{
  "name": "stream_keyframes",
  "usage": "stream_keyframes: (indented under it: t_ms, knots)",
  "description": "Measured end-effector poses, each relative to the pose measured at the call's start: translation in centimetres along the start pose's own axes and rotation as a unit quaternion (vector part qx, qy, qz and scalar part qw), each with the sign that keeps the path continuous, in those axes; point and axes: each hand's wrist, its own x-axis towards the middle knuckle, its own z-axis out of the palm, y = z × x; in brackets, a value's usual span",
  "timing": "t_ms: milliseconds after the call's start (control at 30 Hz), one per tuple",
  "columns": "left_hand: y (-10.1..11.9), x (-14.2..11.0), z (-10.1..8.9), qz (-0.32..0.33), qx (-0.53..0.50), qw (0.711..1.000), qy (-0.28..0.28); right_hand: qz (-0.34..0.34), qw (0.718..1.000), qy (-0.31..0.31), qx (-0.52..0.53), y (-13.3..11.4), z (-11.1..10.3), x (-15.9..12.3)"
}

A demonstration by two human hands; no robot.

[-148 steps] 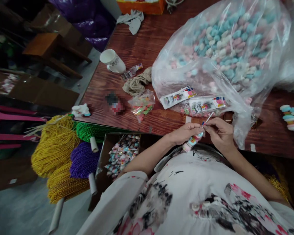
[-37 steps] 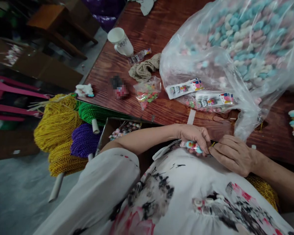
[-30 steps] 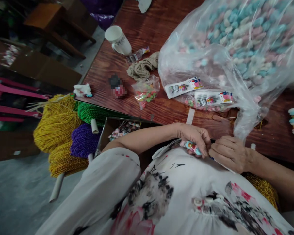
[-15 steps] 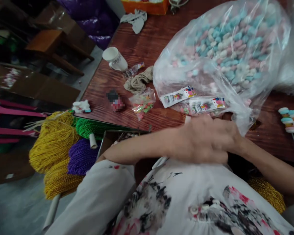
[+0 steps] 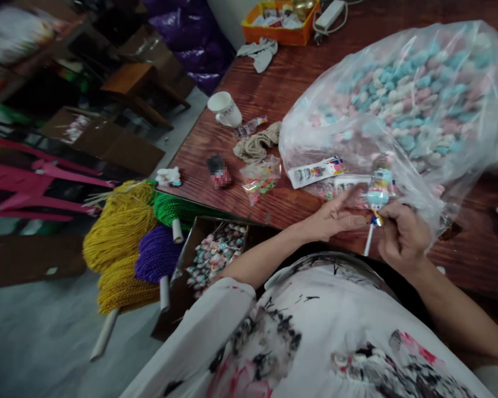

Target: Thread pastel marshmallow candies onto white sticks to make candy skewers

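Note:
My right hand (image 5: 406, 232) pinches a wrapped marshmallow lollipop (image 5: 379, 185) at the gathered neck of its wrapper, just above the white stick. The lollipop stands upright, its clear printed sleeve over pale blue and pink marshmallow pieces. Close beside it on the left, my left hand (image 5: 336, 218) is open with its fingers stretched toward the lollipop. Behind the hands lie flat printed wrappers (image 5: 315, 172), partly on a clear packet. A large clear plastic bag (image 5: 307, 119) full of pink, white and blue marshmallows fills the right side of the table.
A white mug (image 5: 226, 110), a beige cloth band (image 5: 255, 143) and a bag of small candies (image 5: 261, 177) stand left on the wooden table (image 5: 199, 138). Below its edge, a carton (image 5: 182, 249) holds wrapped lollipops beside yellow cord bundles (image 5: 120, 221). An orange basket (image 5: 305, 37) sits at the back.
My hands were overlapped and blurred by motion; now they are apart and the wrapped lollipop shows in the right one. The view has shifted, bringing the carton of lollipops into sight.

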Motion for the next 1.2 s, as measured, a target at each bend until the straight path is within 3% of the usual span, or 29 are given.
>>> stream_keyframes:
  t_ms: [100, 167, 233, 300, 367, 433, 467, 500, 533, 600, 633, 700, 767, 800, 833, 900, 967, 1067, 1133, 1200]
  knots:
    - [-1.2, -1.8, -0.7, -0.145, -0.193, 0.97, -0.038, -0.189, 0.979, 0.007, -0.07, 0.0, 1.6, -0.6]
    - [-1.5, -3.3, -1.6, -0.171, -0.216, 0.961, -0.013, -0.194, 0.979, -0.031, -0.056, -0.2, 2.8, -1.5]
    - [-1.6, -5.0, -2.2, -0.116, -0.153, 0.981, 0.023, -0.135, 0.988, -0.074, -0.009, -0.6, 3.7, -2.4]
    - [-1.6, -6.6, -2.2, -0.028, -0.022, 0.998, 0.056, -0.041, 0.987, -0.127, 0.088, -1.1, 4.5, -2.9]
    - [-1.8, -7.9, -2.0, 0.035, 0.132, 0.99, 0.045, 0.12, 0.928, -0.232, 0.264, -1.6, 5.3, -3.0]
    - [-2.2, -9.1, -1.9, 0.06, 0.256, 0.965, 0.001, 0.252, 0.823, -0.325, 0.392, -2.3, 6.3, -2.8]
    - [-2.4, -9.8, -2.1, 0.068, 0.299, 0.952, -0.009, 0.285, 0.789, -0.351, 0.416, -2.6, 6.8, -2.8]
    - [-2.5, -10.6, -2.5, 0.074, 0.331, 0.941, 0.0, 0.3, 0.78, -0.359, 0.416, -2.9, 7.2, -2.7]
    - [-2.5, -11.7, -3.2, 0.073, 0.357, 0.931, 0.03, 0.295, 0.793, -0.356, 0.397, -3.1, 7.4, -2.7]
    - [-2.3, -14.5, -5.4, 0.032, 0.405, 0.904, 0.136, 0.233, 0.864, -0.317, 0.315, -3.1, 7.4, -2.7]
    - [-2.1, -16.2, -6.7, -0.023, 0.434, 0.88, 0.192, 0.181, 0.902, -0.289, 0.265, -3.0, 7.0, -2.7]
    - [-1.7, -19.7, -9.3, -0.185, 0.499, 0.794, 0.294, 0.083, 0.948, -0.248, 0.181, -2.5, 5.8, -2.8]
    - [-1.6, -22.4, -11.4, -0.381, 0.557, 0.681, 0.286, 0.05, 0.96, -0.236, 0.141, -2.0, 4.2, -3.0]
    - [-1.7, -23.2, -12.3, -0.466, 0.577, 0.632, 0.225, 0.055, 0.962, -0.23, 0.133, -1.7, 3.4, -3.2]
    - [-1.9, -23.4, -12.8, -0.488, 0.587, 0.616, 0.193, 0.067, 0.965, -0.22, 0.127, -1.5, 2.7, -3.4]
    - [-2.2, -22.2, -13.1, -0.482, 0.608, 0.616, 0.137, 0.091, 0.971, -0.192, 0.11, -1.1, 1.6, -3.8]
    - [-2.0, -18.9, -11.9, -0.419, 0.635, 0.643, 0.092, 0.109, 0.976, -0.161, 0.097, -0.7, 0.9, -4.4]
    - [-0.9, -10.5, -7.7, -0.178, 0.677, 0.711, 0.07, 0.137, 0.981, -0.115, 0.076, -0.5, 0.9, -5.4]
    - [-0.2, -3.9, -4.2, -0.042, 0.661, 0.749, 0.007, 0.126, 0.987, -0.091, 0.044, -0.7, 1.2, -5.8]
    - [0.0, 2.0, -1.0, 0.018, 0.667, 0.744, -0.037, 0.08, 0.993, -0.082, -0.023, -0.7, 0.9, -6.1]
